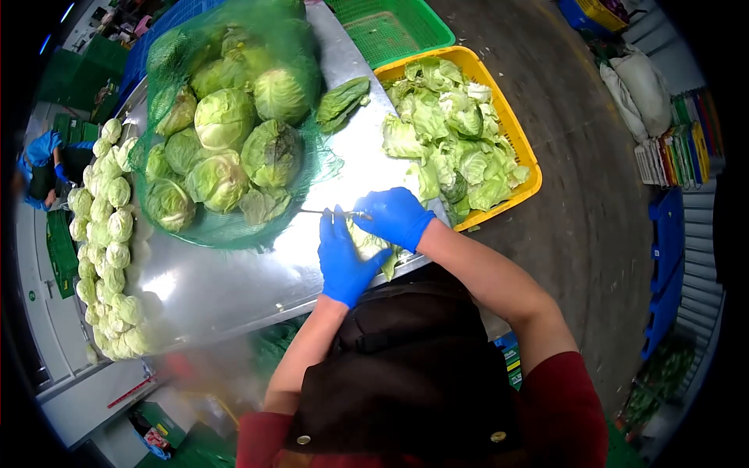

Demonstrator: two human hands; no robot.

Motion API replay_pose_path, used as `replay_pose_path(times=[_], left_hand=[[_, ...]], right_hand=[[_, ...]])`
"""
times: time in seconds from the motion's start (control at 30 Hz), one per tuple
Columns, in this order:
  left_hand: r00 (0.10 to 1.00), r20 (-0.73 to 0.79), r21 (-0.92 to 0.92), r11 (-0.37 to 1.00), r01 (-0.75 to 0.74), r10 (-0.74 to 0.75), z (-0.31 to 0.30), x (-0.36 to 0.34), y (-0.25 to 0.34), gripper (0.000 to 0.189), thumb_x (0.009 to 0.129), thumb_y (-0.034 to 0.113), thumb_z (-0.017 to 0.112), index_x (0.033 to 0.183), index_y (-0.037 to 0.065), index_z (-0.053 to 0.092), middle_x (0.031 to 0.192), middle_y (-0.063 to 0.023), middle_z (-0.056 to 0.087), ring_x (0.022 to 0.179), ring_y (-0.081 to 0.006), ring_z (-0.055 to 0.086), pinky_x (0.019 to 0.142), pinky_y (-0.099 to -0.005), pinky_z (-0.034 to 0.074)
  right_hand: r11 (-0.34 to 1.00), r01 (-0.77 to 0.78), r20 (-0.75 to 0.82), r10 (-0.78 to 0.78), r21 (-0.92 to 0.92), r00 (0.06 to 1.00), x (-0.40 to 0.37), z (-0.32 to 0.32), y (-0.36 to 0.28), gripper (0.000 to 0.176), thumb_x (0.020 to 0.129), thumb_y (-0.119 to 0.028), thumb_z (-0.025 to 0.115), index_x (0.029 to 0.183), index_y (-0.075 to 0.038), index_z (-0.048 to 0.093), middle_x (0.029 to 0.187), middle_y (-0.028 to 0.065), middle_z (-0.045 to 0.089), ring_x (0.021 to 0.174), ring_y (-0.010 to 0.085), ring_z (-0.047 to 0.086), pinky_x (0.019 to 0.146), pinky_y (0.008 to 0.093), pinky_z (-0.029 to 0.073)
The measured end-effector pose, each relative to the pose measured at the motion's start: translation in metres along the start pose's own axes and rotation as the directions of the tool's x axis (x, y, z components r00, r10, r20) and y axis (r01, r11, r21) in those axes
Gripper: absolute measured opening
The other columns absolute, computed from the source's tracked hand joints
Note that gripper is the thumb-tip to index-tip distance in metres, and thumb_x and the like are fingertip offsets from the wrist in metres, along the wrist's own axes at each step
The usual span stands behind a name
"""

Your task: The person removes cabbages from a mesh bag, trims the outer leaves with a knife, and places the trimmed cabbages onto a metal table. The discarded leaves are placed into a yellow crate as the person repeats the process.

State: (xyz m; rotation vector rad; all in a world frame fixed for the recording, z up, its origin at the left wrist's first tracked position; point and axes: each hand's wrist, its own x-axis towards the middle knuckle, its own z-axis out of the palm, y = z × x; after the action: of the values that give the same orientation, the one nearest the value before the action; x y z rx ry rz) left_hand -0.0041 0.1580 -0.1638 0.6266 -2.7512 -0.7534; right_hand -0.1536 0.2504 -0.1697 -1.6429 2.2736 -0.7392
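Observation:
At the metal table's near edge, my left hand (343,264) in a blue glove grips a pale green cabbage (367,243), its thumb on the near side and its fingers on the far side. My right hand (395,218), also gloved in blue, is closed on a knife (314,211) whose thin blade points left past my left fingertips. Both hands partly cover the cabbage. Just beyond them, a green mesh bag (269,234) lies with several whole cabbages (225,118) in it. A loose dark green leaf piece (342,103) rests beside the bag.
A yellow crate (532,160) full of cut leaves (468,125) stands against the table's right side, a green crate (437,25) behind it. Several trimmed cabbages (109,234) line the left edge of the table (211,285). Another person (43,164) is at far left.

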Motion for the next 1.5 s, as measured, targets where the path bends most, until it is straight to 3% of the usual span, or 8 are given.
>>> replay_pose_path(times=[0.33,0.6,1.0,1.1,1.17,1.3,1.4,1.5], left_hand=[[0.996,0.029,-0.278,0.956,0.088,-0.083,-0.002,0.008,0.001,0.125,0.056,0.029,0.091,0.147,-0.009,0.015,0.120,-0.0229,0.058,0.102,-0.0341,0.063,0.087,-0.0401,0.051],[0.979,0.115,-0.470,0.859,0.204,-0.169,-0.014,-0.001,-0.013,0.134,0.056,0.028,0.092,0.150,-0.005,0.003,0.145,-0.0289,0.036,0.125,-0.0360,0.049,0.102,-0.0403,0.043],[0.999,-0.012,-0.176,0.983,-0.044,0.042,0.012,0.011,-0.021,0.124,0.058,0.039,0.089,0.148,-0.004,0.015,0.145,-0.0317,0.033,0.130,-0.0444,0.042,0.106,-0.0461,0.038],[0.993,0.067,-0.156,0.982,0.109,-0.099,-0.002,0.002,-0.010,0.125,0.058,0.039,0.089,0.149,-0.003,0.015,0.145,-0.0301,0.033,0.133,-0.0471,0.034,0.110,-0.0508,0.030],[0.995,0.029,-0.162,0.982,0.095,-0.092,-0.001,-0.005,-0.012,0.125,0.057,0.038,0.089,0.149,-0.002,0.014,0.144,-0.0293,0.033,0.133,-0.0470,0.032,0.110,-0.0516,0.028],[0.982,-0.028,-0.330,0.929,0.168,-0.187,0.007,-0.016,-0.025,0.124,0.055,0.030,0.092,0.150,0.001,0.018,0.140,-0.0233,0.039,0.130,-0.0383,0.040,0.108,-0.0472,0.033],[0.941,0.111,-0.714,0.633,0.300,-0.321,0.001,-0.015,-0.057,0.120,0.054,0.022,0.093,0.150,0.004,0.023,0.135,-0.0153,0.046,0.119,-0.0256,0.052,0.100,-0.0378,0.045],[0.851,0.353,-0.906,0.084,0.414,-0.390,-0.008,-0.011,-0.070,0.088,0.067,0.011,0.078,0.144,0.004,0.037,0.128,-0.0151,0.055,0.117,-0.0268,0.056,0.102,-0.0372,0.045]], right_hand=[[0.998,0.045,0.046,-0.043,-0.038,0.998,0.021,0.010,-0.007,0.014,0.075,-0.022,0.060,0.076,-0.009,0.064,0.076,0.0134,0.066,0.067,0.0311,0.066,0.062,0.0412,0.053],[0.987,0.035,-0.011,-0.033,0.156,0.999,0.000,0.008,-0.004,0.035,0.081,-0.036,0.063,0.107,-0.012,0.063,0.102,0.0098,0.065,0.083,0.0277,0.066,0.073,0.0380,0.053],[1.000,-0.012,0.071,0.011,0.017,0.997,0.030,-0.004,-0.019,0.019,0.075,-0.027,0.063,0.079,-0.009,0.067,0.077,0.0147,0.066,0.062,0.0323,0.064,0.060,0.0422,0.052],[0.996,-0.009,0.160,-0.006,0.091,0.987,0.038,0.001,0.008,0.034,0.082,-0.034,0.060,0.087,-0.001,0.068,0.083,0.0167,0.068,0.072,0.0311,0.066,0.071,0.0377,0.054],[0.858,-0.336,0.362,0.193,0.390,0.912,0.043,0.003,0.024,0.035,0.082,-0.035,0.063,0.086,-0.001,0.068,0.075,0.0136,0.066,0.063,0.0283,0.064,0.065,0.0363,0.053],[0.120,-0.720,0.653,0.340,0.684,0.677,0.025,0.013,0.041,0.031,0.082,-0.035,0.067,0.082,-0.004,0.065,0.067,0.0062,0.060,0.056,0.0197,0.057,0.055,0.0326,0.048],[-0.328,-0.665,0.740,0.347,0.671,0.576,0.009,0.027,0.054,0.021,0.083,-0.027,0.067,0.076,-0.009,0.062,0.061,0.0015,0.055,0.048,0.0120,0.048,0.044,0.0281,0.039],[-0.367,-0.621,0.721,0.369,0.693,0.587,-0.003,0.053,0.071,0.016,0.085,-0.021,0.066,0.075,-0.010,0.061,0.062,0.0005,0.055,0.046,0.0110,0.046,0.041,0.0266,0.037]])
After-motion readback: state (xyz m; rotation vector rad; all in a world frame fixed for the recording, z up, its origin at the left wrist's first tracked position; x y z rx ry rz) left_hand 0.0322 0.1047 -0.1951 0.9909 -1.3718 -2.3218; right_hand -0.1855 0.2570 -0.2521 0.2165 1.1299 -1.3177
